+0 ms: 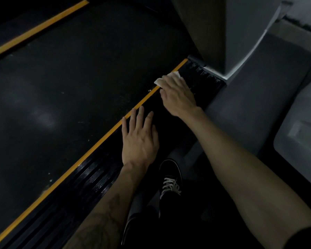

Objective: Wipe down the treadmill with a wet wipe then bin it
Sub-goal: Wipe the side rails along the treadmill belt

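White wipe: pressed flat on the black ribbed side rail of the treadmill, near the rail's far end, just beside the grey upright; its edges show past the fingertips.
Right hand: lies palm-down on the wipe, fingers laid over it and slightly bent, pushing it against the rail; whether any finger curls under the wipe cannot be told.
Left hand: flat on the same rail, nearer the person, fingers straight and spread, released, holding nothing; the fingertips reach the yellow stripe.
Yellow stripe: runs along the rail's inner edge, between rail and belt.
Belt: black, with pale specks near the stripe and dull light patches.
Second stripe: yellow, on the belt's far side, top left.
Upright: grey with a pale edge, standing at the rail's far end.
Shoe: black with white laces, on the floor beside the rail, below the left wrist.
Floor: grey, to the right of the treadmill.
Containers: a pale grey moulded shape sits at the right edge; what it is, or whether it holds anything, cannot be told.
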A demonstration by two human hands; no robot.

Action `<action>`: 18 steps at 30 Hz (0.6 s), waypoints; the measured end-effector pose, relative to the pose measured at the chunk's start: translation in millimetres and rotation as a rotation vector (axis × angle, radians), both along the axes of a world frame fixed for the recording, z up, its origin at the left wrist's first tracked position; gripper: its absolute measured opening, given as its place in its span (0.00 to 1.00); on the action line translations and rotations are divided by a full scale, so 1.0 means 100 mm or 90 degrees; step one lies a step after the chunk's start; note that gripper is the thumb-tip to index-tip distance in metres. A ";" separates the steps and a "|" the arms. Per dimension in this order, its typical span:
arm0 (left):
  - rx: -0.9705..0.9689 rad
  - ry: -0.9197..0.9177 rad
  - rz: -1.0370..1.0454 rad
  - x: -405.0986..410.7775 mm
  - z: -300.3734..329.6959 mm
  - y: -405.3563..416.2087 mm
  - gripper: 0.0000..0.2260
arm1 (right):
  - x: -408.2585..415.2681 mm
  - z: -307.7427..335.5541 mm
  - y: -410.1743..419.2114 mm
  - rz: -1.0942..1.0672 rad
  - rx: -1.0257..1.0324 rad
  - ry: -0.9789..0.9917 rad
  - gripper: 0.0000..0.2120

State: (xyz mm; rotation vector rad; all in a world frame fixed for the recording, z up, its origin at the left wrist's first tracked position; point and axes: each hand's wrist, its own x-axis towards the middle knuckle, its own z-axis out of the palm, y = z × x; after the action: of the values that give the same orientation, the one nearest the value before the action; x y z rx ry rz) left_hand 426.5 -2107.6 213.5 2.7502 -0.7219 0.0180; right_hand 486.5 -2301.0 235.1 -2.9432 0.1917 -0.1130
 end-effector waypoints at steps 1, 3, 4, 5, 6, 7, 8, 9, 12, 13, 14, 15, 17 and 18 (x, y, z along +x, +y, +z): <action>0.002 -0.001 0.000 0.00 0.00 0.00 0.25 | -0.07 -0.01 0.06 -0.021 0.011 -0.009 0.22; 0.003 -0.003 0.000 0.00 -0.01 0.01 0.25 | -0.22 -0.03 0.26 -0.014 0.020 -0.027 0.23; 0.001 -0.005 -0.001 0.00 -0.01 0.01 0.25 | -0.27 -0.05 0.32 0.014 0.016 -0.026 0.23; -0.001 -0.007 -0.003 0.00 -0.01 0.00 0.26 | -0.28 -0.05 0.34 0.045 0.006 -0.023 0.23; -0.001 -0.008 -0.003 0.00 -0.01 0.00 0.25 | -0.23 -0.04 0.29 0.065 0.000 -0.021 0.22; -0.001 -0.007 -0.001 0.00 -0.01 -0.01 0.25 | -0.15 -0.02 0.22 0.062 0.002 -0.018 0.22; -0.003 -0.005 -0.001 0.00 -0.01 -0.01 0.25 | -0.07 -0.02 0.12 0.044 0.008 -0.012 0.22; -0.004 -0.001 -0.002 0.00 0.00 -0.01 0.25 | -0.03 -0.02 0.02 0.015 0.016 -0.007 0.22; -0.005 0.003 -0.006 0.00 0.00 0.01 0.25 | -0.15 -0.06 0.01 -0.035 0.030 -0.014 0.24; -0.004 0.001 -0.009 0.00 0.00 0.01 0.26 | -0.24 -0.08 0.09 -0.018 0.026 -0.023 0.24; -0.005 -0.002 -0.009 0.00 -0.01 0.00 0.26 | -0.33 -0.09 0.17 0.013 0.011 -0.027 0.24; -0.007 -0.004 -0.009 0.00 -0.01 0.00 0.26 | -0.39 -0.10 0.22 0.044 0.000 -0.020 0.24; -0.008 -0.005 -0.010 0.00 -0.02 0.00 0.26 | -0.37 -0.06 0.19 0.081 -0.012 0.002 0.24; -0.007 -0.003 -0.010 0.00 -0.02 0.00 0.26 | -0.30 -0.05 0.12 0.079 -0.016 0.005 0.24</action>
State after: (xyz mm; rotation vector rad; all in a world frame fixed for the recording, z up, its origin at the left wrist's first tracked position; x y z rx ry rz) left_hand 426.9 -2107.6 211.3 2.7346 -0.7436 0.0257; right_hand 456.5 -2288.6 229.8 -2.9717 0.0089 -0.0873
